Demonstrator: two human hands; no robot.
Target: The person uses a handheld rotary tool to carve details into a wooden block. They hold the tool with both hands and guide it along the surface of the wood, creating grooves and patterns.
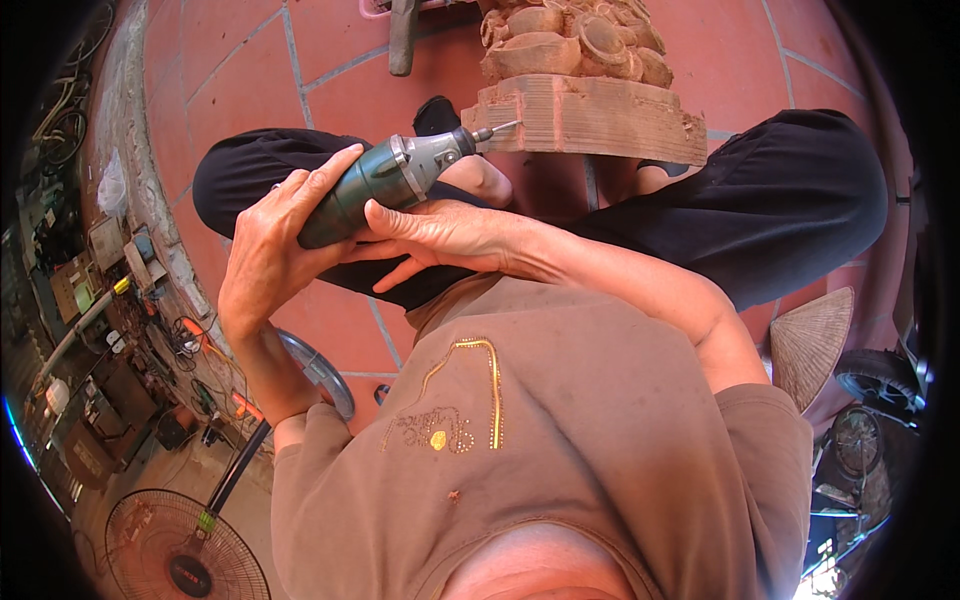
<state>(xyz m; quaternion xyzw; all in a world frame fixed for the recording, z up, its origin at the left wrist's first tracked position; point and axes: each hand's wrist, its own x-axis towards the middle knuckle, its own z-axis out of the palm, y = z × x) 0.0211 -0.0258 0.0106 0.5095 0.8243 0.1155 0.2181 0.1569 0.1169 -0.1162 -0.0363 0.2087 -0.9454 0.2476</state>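
My left hand is wrapped around the green body of a die grinder with a grey metal nose. Its thin bit points right, with the tip at the near face of a carved wooden piece. Whether the tip touches the wood, I cannot tell. My right hand reaches across from the right, below the grinder. Its thumb lies against the tool's body and its other fingers are stretched apart, partly hidden behind the tool. The carving has a flat, block-like base under rounded, bulging shapes.
My crossed legs in dark trousers flank the carving on the red tiled floor. A wooden bar lies at the far side. A fan stands lower left, near cluttered tools. A conical hat and a wheel are at right.
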